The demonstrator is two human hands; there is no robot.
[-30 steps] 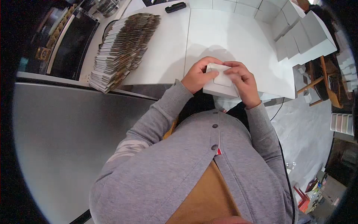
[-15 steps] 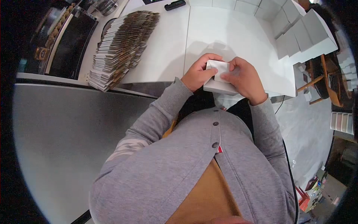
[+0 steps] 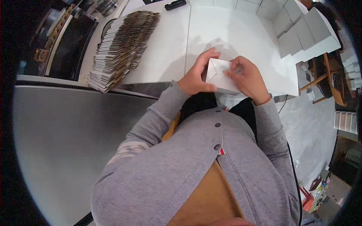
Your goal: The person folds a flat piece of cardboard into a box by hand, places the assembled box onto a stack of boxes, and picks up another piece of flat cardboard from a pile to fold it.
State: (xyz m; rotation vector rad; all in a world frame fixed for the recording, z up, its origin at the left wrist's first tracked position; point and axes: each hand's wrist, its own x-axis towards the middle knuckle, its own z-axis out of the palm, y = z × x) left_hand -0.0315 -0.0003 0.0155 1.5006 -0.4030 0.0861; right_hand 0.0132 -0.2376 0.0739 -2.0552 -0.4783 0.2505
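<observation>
A small white cardboard box (image 3: 223,83) is between my hands at the near edge of the table, its creased end panel facing up. My left hand (image 3: 196,77) spans the box's left side, with the thumb at the near corner and the fingers spread along the far side. Curled at the right end, my right hand (image 3: 249,80) has its thumb on the top panel and its index finger bent near the edge. The undersides of the box and some fingertips are hidden.
Folded flat cartons (image 3: 122,47) lie in a fanned stack on the left of the white table (image 3: 166,49). Made-up white boxes (image 3: 307,34) line the back and right. A black object (image 3: 175,5) lies at the back. A wooden chair (image 3: 332,81) stands right.
My left thumb has come off the top panel and down to the near corner, and the left fingers have spread. My right thumb has shifted slightly up on the panel.
</observation>
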